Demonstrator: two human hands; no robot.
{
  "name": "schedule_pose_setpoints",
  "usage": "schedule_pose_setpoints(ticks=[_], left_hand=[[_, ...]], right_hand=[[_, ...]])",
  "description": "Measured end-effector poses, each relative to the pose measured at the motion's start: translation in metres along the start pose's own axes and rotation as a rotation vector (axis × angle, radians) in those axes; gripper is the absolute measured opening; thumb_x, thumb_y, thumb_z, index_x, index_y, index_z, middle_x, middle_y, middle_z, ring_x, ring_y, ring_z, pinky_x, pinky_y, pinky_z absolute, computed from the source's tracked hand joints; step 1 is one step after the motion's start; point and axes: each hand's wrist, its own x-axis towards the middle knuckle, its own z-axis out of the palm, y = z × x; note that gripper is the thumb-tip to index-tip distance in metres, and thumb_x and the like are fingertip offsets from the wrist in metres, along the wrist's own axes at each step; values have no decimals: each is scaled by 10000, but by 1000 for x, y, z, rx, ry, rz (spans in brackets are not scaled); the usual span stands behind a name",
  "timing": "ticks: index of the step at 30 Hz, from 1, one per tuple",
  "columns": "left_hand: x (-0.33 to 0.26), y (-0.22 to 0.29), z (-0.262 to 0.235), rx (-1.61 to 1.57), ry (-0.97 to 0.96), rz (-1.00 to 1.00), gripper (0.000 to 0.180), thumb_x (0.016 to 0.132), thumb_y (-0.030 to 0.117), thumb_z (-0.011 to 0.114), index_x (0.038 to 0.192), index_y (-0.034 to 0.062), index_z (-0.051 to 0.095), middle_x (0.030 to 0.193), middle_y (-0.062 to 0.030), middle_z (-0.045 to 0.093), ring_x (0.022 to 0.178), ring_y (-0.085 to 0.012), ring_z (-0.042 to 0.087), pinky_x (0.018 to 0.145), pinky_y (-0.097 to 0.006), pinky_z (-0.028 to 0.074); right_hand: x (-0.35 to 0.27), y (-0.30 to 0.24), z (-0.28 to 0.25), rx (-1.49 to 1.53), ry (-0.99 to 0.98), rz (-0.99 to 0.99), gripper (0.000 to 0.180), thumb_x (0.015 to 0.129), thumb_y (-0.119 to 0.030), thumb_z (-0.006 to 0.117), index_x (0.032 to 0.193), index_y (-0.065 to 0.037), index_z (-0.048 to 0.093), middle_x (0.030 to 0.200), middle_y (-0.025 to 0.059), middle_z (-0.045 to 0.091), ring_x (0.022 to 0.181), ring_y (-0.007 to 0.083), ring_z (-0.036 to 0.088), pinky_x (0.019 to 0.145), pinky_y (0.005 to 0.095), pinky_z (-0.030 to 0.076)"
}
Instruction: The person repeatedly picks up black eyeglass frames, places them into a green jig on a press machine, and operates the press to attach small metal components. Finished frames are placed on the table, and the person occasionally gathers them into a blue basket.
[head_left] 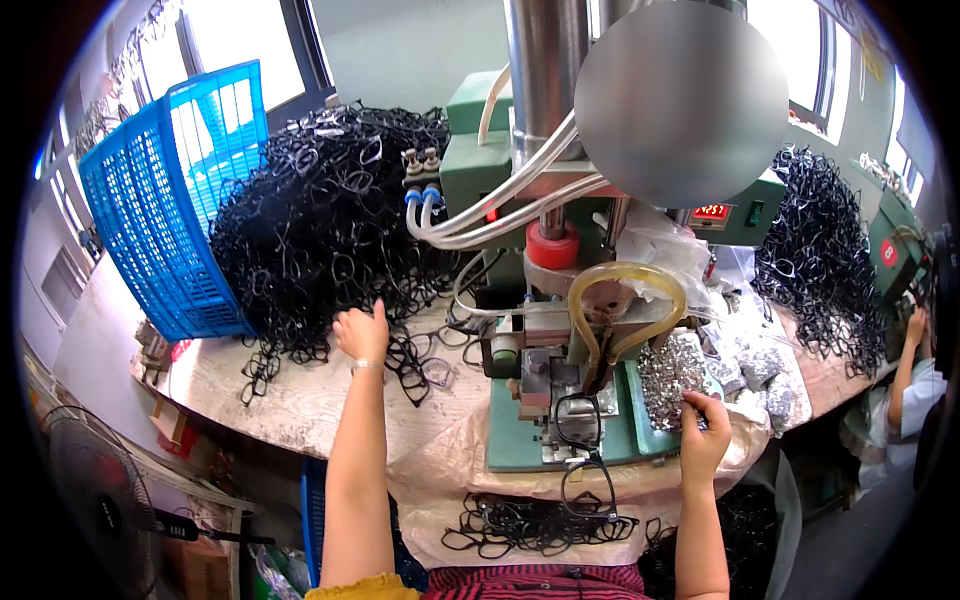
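My left hand [360,335] is at the near edge of a tall heap of black eyeglass frames [320,230], thumb and fingers apart, with nothing visible in it. My right hand [706,430] is over the near right side of a green tray of small shiny metal parts [670,380]. Its thumb and fingers are pinched together; what lies between them is too small to make out. Between my hands stands a green press [505,430]. One black eyeglass frame [597,462] hangs at its metal fixture, tilted down over the front edge, with neither hand touching it.
More eyeglass frames [540,525] lie along the table's front edge. A blue plastic basket [165,210] lies tipped at the left. Bags of metal parts [765,365] sit right of the tray. Another heap of frames [815,260] and a co-worker's arm [905,365] are at far right. A fan [100,510] stands lower left.
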Motion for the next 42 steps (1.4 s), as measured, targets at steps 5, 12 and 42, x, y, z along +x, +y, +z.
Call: schedule_pose_setpoints(ticks=[5, 12, 42], left_hand=[[25, -10, 22, -418, -101, -26, 309, 786, 319, 729, 845, 16, 729, 828, -131, 718, 789, -293, 669, 753, -399, 525], [-6, 18, -73, -1212, -12, 368, 143, 949, 77, 568, 1063, 2, 610, 899, 4, 601, 810, -77, 503, 738, -227, 427], [-229, 85, -224, -1376, -2359, -313, 411, 1064, 403, 288, 996, 75, 526, 890, -262, 678, 584, -218, 640, 432, -263, 487]], right_hand=[[-21, 11, -37, -80, 140, 40, 102, 798, 41, 705, 888, -8, 707, 882, 82, 680, 851, 216, 628, 809, 320, 472], [-4, -59, -20, 98, -107, -98, 142, 747, 54, 717, 867, -21, 724, 884, 91, 698, 876, 244, 648, 828, 346, 490], [22, -16, 13, -491, -222, -206, 219, 743, -131, 754, 954, -82, 731, 1237, 242, 601, 1265, 415, 499, 1038, 484, 428]])
